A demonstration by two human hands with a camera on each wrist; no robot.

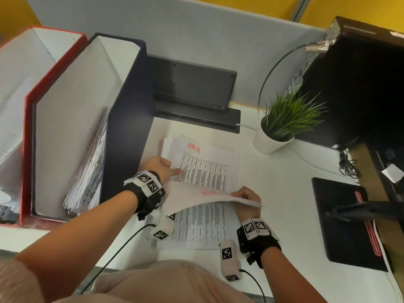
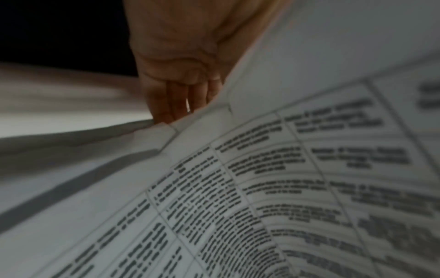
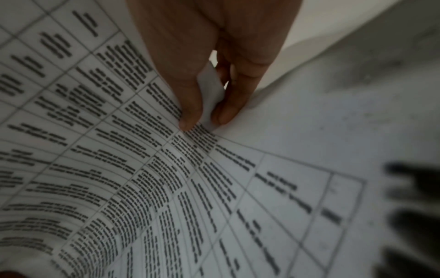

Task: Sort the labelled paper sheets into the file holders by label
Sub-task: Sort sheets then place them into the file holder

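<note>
Head view shows our two hands at the middle of the frame over a stack of printed sheets (image 1: 209, 169) lying on the white desk (image 1: 284, 193). Our right hand (image 1: 247, 196) pinches the edge of a lifted bundle of sheets (image 1: 192, 195) between thumb and fingers, and this bundle arches over the stack, bearing red writing we cannot read. The right wrist view confirms it: thumb (image 3: 188, 105) and forefinger (image 3: 235, 97) close on a paper edge above the printed tables. Our left hand (image 1: 160, 166) lies with fingers extended on the left side of the stack, under the raised bundle; in the left wrist view its straight fingers (image 2: 176, 97) reach down to the paper edges. The top flat sheet carries the red label ADMIN (image 1: 193, 147).

At the left of the frame stand two file holders, touching: a dark blue file holder (image 1: 129, 119) with papers leaning inside, just beside the stack, and a red file holder (image 1: 27, 119) further left. Behind the stack, at upper centre, a black device (image 1: 192, 84) leans against the grey partition (image 1: 196, 29). A potted plant (image 1: 282, 125) stands to the upper right, near the stack, with a black computer case (image 1: 360, 84) beyond it. At lower right lies a black mat (image 1: 345, 221) with a red stripe.
</note>
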